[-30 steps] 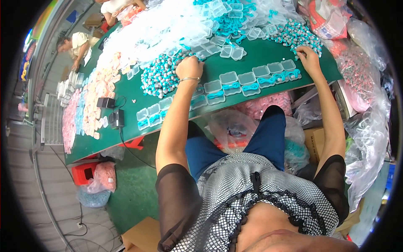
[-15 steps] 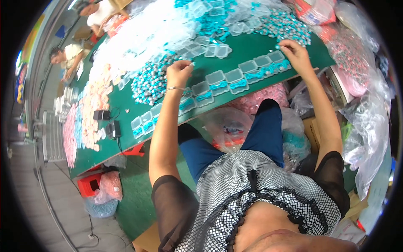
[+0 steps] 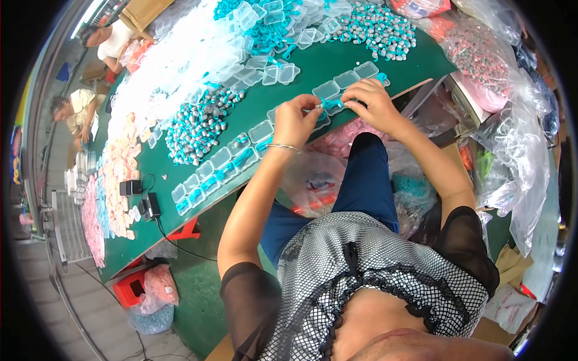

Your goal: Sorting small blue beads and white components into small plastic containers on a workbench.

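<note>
A row of small clear plastic boxes (image 3: 221, 157) with lids folded back lies along the table's front edge, with coiled teal cords (image 3: 243, 159) inside several. Over the right part of the row, my left hand (image 3: 295, 123) is closed in a pinch at a box. My right hand (image 3: 374, 107) pinches just to its right, fingertips down at the same place. Teal cord (image 3: 329, 104) shows between the two sets of fingertips; whatever they hold is too small to make out. My hands partly cover the boxes beneath.
Heaps of small grey-and-teal pieces lie left (image 3: 197, 125) and far right (image 3: 376, 33). Beyond the row are loose clear boxes (image 3: 280, 73) and a pile of clear bags (image 3: 180, 66). Black adapters (image 3: 149, 206) sit at left. Stuffed plastic bags (image 3: 481, 66) crowd the right. Two people work far left.
Both hands have come from the piece heaps to the box row and closer together. My left hand moved right and nearer; my right hand moved left and nearer. The view has shifted slightly.
</note>
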A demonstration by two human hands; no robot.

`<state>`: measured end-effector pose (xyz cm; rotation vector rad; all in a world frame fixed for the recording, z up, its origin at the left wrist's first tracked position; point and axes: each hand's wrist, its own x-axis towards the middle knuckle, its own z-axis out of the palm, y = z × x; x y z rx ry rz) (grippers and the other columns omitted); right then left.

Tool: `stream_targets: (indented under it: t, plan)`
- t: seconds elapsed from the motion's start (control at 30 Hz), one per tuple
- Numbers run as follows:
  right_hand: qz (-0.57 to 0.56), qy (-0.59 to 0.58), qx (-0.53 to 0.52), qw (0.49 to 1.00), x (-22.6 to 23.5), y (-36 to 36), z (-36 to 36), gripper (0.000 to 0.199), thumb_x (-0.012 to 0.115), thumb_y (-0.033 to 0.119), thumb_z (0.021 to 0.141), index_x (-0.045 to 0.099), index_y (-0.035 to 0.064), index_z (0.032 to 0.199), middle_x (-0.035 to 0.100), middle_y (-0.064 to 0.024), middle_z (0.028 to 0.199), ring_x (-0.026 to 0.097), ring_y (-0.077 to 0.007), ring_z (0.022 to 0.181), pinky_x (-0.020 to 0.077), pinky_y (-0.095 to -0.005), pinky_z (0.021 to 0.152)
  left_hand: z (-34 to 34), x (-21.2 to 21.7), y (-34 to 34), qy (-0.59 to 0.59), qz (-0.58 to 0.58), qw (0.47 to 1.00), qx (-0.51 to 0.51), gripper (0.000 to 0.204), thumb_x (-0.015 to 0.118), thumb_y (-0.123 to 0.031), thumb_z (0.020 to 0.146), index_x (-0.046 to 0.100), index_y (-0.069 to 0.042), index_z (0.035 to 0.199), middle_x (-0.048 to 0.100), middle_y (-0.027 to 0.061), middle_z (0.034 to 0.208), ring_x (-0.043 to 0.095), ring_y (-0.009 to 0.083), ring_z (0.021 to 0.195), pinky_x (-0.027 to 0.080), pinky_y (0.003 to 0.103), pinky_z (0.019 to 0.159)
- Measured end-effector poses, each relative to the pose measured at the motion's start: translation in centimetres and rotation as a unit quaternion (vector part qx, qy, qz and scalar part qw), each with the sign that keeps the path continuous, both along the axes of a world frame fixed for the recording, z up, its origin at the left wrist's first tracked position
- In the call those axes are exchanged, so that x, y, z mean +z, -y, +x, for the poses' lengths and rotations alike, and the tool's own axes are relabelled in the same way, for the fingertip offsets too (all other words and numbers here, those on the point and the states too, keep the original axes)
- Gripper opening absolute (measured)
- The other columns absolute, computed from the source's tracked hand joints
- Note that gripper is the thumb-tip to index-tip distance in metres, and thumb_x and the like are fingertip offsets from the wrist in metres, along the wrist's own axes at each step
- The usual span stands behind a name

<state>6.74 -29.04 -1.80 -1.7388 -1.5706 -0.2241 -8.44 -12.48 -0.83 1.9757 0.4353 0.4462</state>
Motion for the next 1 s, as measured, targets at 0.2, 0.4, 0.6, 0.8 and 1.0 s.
stream_targets:
  t: [0.2,0.4,0.6,0.8,1.0]
  plan:
    - [0.028,0.051,-0.035,0.998,-1.7,-0.9,-0.7,0.009,0.069,0.013,0.078,0.064,0.0129,0.086,0.063,0.0014,0.089,0.057,-0.0187,0.094,0.0330,-0.0387,0.089,1.8,-1.6,0.9,0.054,0.252,0.966,0.015,0.014,0.074,-0.014,0.074,0.072,-0.006,0.085,0.067,0.0100,0.082,0.063,0.0250,0.062,0.049,0.035,0.056]
    - [0.028,0.072,-0.051,0.996,-2.0,-0.8,-0.7,0.009,0.069,0.013,0.076,0.064,0.0132,0.083,0.059,0.0012,0.093,0.054,-0.0202,0.099,0.0333,-0.0392,0.088,2.2,-1.4,1.7,0.000,0.319,0.947,0.037,0.006,0.073,-0.017,0.072,0.072,-0.014,0.077,0.066,0.0050,0.083,0.062,0.0253,0.082,0.041,0.041,0.068]
    - [0.013,0.071,-0.061,0.995,-1.8,-0.5,-0.1,0.008,0.068,0.014,0.076,0.065,0.0129,0.082,0.058,0.0008,0.094,0.053,-0.0204,0.100,0.0337,-0.0401,0.087,2.5,-1.6,2.0,0.029,0.394,0.918,0.039,0.007,0.073,-0.018,0.070,0.072,-0.015,0.075,0.064,0.0016,0.080,0.060,0.0235,0.083,0.040,0.040,0.068]
    - [0.027,0.084,-0.078,0.993,-0.4,-0.8,1.4,0.007,0.067,0.014,0.077,0.066,0.0120,0.084,0.061,-0.0020,0.095,0.056,-0.0227,0.098,0.0367,-0.0404,0.088,1.9,-0.4,2.2,0.019,0.422,0.906,0.028,0.010,0.073,-0.019,0.070,0.071,-0.012,0.077,0.063,0.0040,0.087,0.058,0.0253,0.086,0.041,0.041,0.069]
    - [-0.076,0.041,-0.245,0.966,0.1,-1.5,11.2,0.016,0.066,0.025,0.080,0.068,0.0160,0.093,0.068,-0.0061,0.091,0.066,-0.0278,0.086,0.0493,-0.0481,0.074,0.0,0.4,0.3,0.034,0.368,0.929,0.030,0.015,0.072,-0.019,0.074,0.070,-0.010,0.085,0.064,0.0089,0.091,0.059,0.0302,0.087,0.047,0.041,0.073]
